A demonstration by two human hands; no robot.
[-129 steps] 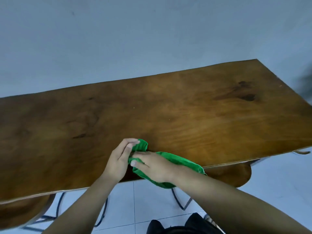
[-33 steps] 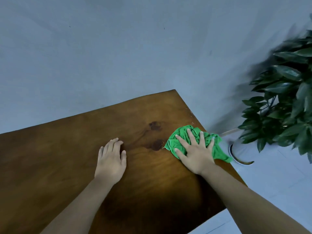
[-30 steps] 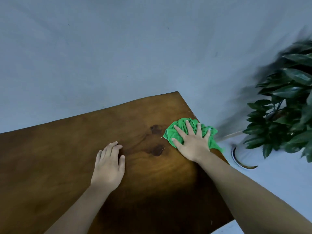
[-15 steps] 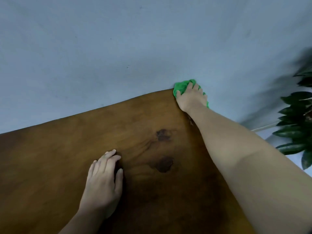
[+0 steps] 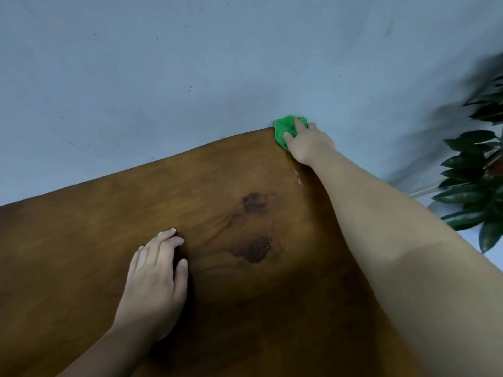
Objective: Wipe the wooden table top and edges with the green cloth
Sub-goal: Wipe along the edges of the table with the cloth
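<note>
The wooden table (image 5: pixel 81 240) fills the lower part of the view, brown with two dark knots near its middle. A bunched green cloth (image 5: pixel 284 130) sits at the table's far right corner, against the wall. My right hand (image 5: pixel 307 144) is stretched out to that corner and grips the cloth, covering most of it. My left hand (image 5: pixel 156 278) lies flat on the table top, palm down, fingers together, holding nothing.
A pale blue-grey wall (image 5: pixel 190 63) stands right behind the table's far edge. A leafy green plant (image 5: pixel 479 186) stands to the right of the table, beyond its right edge.
My right hand has slid the cloth from the top near the knots up along the right edge to the far corner. The left hand stays pressed on the table.
</note>
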